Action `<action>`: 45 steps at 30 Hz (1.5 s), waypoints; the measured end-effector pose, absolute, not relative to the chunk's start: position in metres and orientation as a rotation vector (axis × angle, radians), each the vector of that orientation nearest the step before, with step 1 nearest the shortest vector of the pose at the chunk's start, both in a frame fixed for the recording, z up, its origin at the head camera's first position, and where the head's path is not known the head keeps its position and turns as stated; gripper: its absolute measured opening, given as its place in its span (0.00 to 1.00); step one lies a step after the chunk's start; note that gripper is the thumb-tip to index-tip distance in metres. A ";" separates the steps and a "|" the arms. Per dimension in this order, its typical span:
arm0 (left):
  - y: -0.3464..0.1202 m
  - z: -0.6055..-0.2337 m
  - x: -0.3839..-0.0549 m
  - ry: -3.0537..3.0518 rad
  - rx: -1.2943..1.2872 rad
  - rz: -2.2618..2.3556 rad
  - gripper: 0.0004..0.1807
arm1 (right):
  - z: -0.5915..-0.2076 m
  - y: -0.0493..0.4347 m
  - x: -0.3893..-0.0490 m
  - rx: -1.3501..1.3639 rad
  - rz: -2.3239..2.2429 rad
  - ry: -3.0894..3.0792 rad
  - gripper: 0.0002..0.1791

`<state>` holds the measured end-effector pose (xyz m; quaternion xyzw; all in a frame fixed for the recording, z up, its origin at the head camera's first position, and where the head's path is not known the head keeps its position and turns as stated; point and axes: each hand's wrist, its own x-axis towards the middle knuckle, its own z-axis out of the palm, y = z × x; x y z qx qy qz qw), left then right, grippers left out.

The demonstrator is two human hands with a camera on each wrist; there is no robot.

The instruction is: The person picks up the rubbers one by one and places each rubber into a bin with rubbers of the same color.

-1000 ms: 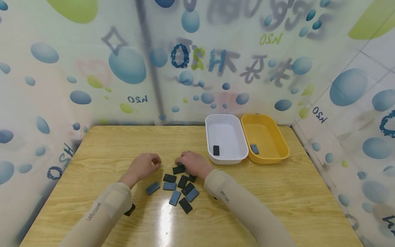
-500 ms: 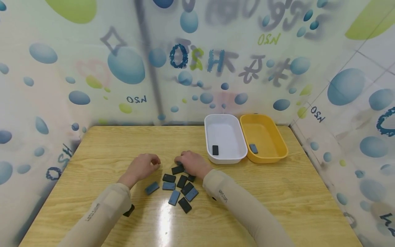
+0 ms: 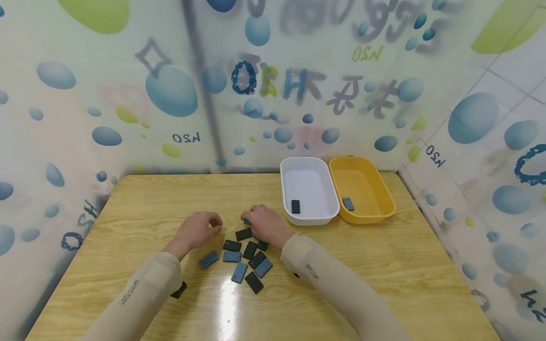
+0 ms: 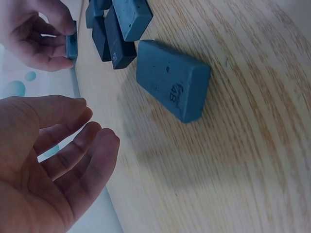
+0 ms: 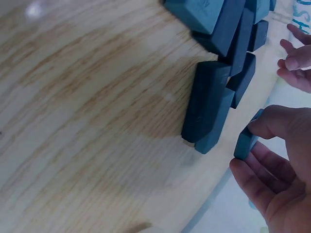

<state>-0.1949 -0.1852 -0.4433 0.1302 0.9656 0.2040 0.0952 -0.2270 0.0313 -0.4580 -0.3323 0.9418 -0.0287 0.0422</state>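
Note:
My right hand [image 3: 268, 225] pinches a blue eraser [image 5: 244, 144] between thumb and fingers, just beyond the far side of a loose group of blue and black erasers. My left hand [image 3: 194, 232] hovers to the left, fingers loosely curled around nothing. Nearest to it lies a blue eraser [image 4: 170, 77] marked 4B. A black eraser [image 3: 243, 234] lies just in front of the right hand, and another black one [image 5: 206, 99] rests on or against a blue one [image 5: 214, 131]. Part of the group is hidden under the right hand in the head view.
Side by side at the back right stand a white bin [image 3: 313, 189] holding one black eraser [image 3: 295, 206] and a yellow bin [image 3: 367, 189] holding one blue eraser [image 3: 348, 204]. Another black eraser [image 3: 179, 290] lies partly behind the left sleeve. A patterned wall backs the wooden table [image 3: 170, 194].
The right hand has risen slightly with the blue eraser, which shows more clearly at its fingertips. The left hand stays in place. The head view has shifted a little.

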 end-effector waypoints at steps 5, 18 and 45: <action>-0.185 -0.446 -0.196 2.871 0.396 0.599 0.11 | -0.453 0.036 -0.220 -1.059 -0.130 2.887 0.20; -0.183 -0.446 -0.194 2.882 0.409 0.597 0.10 | -0.446 0.054 -0.200 -1.175 -0.157 2.879 0.19; -0.173 -0.444 -0.190 2.877 0.463 0.622 0.09 | -0.446 0.107 -0.167 -1.062 -0.306 2.844 0.19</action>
